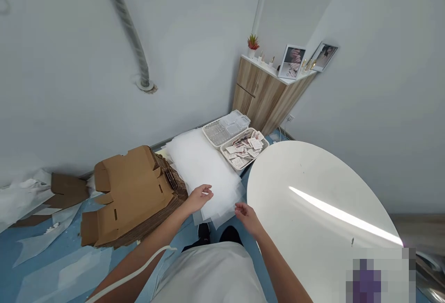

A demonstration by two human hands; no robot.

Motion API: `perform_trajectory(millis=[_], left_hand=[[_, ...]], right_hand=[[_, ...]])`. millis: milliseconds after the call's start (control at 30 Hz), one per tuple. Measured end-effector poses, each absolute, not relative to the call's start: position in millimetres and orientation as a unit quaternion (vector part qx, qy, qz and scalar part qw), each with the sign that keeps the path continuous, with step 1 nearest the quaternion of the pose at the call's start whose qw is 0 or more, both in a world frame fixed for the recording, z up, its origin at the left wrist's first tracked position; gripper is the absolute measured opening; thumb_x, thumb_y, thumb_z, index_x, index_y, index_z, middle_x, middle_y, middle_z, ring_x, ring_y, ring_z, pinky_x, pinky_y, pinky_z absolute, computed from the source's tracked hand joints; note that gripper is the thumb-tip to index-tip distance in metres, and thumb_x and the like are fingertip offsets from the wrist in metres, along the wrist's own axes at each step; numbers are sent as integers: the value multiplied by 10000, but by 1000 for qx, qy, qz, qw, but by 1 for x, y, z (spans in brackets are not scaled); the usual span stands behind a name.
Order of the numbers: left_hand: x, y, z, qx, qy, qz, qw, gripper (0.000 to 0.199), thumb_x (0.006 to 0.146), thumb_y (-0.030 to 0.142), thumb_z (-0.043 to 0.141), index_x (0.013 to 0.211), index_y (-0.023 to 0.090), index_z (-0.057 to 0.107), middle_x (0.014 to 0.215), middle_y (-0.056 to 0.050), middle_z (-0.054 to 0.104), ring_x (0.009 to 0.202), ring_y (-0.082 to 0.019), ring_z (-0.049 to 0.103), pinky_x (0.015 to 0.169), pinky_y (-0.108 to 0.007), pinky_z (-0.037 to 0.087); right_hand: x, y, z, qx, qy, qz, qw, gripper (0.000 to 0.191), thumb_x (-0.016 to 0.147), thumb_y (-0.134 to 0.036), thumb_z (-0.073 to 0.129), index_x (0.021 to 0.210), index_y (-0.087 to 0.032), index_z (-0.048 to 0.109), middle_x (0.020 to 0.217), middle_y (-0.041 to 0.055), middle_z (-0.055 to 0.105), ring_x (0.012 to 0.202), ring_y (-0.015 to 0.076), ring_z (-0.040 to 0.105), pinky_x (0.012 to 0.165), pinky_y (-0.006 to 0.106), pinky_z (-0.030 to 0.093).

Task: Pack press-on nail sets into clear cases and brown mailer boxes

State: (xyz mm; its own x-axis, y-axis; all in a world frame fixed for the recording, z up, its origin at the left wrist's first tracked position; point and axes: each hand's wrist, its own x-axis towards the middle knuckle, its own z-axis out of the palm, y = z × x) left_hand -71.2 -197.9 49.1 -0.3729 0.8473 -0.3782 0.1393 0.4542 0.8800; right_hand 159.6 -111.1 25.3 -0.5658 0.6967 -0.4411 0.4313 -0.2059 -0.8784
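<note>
1. The left hand is over the near left part of the white sheets, fingers loosely spread, with nothing visible in its grasp.
2. The right hand is by their near right corner, fingers bent towards the thumb; whether it pinches an edge, I cannot tell.
3. The sheets lie flat in an uneven pile in front of the person, between the cartons and the table. Lying flat probably keeps such thin, limp pieces smooth; the staggered edges should make single ones easier to catch.
4. The cartons are stacked unfolded on the left, likely to save room.
5. Beyond the sheets, one basket holds loose cards; the other basket holds clear boxes. The baskets probably stop small pieces scattering.
6. The hands sit apart at the pile's near side, which seems suited to reaching both corners.
</note>
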Motion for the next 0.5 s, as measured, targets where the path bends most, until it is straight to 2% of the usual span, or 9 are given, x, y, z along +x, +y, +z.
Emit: perform_trajectory(millis=[100, 233, 500], left_hand=[[-77, -174, 47, 335, 701, 426, 464, 487, 666, 447, 579, 1030, 124, 554, 930, -90, 605, 818, -173, 577, 752, -306, 448], [-79, -139, 47, 346, 677, 424, 492, 471, 673, 416, 595, 1052, 141, 547, 974, -95, 593, 778, -160, 580, 720, -310, 457], [-95, -90, 50, 331, 679, 415, 508, 404, 679, 369, 621, 1030, 178, 565, 1032, -99, 596, 876, -183, 586, 746, -316, 461]], right_hand=[[141, -104, 34, -467, -630, 612, 103, 397, 676, -386, 590, 1022, -192, 591, 964, 68, 621, 761, 165, 580, 723, 337, 469], [118, -76, 45, -474, -639, 593, 123, 366, 685, -365, 577, 1012, -200, 587, 950, 61, 623, 735, 151, 572, 717, 331, 463], [79, -9, 44, -502, -655, 541, 161, 331, 722, -347, 522, 1016, -201, 564, 1006, 69, 603, 829, 170, 569, 722, 326, 460]])
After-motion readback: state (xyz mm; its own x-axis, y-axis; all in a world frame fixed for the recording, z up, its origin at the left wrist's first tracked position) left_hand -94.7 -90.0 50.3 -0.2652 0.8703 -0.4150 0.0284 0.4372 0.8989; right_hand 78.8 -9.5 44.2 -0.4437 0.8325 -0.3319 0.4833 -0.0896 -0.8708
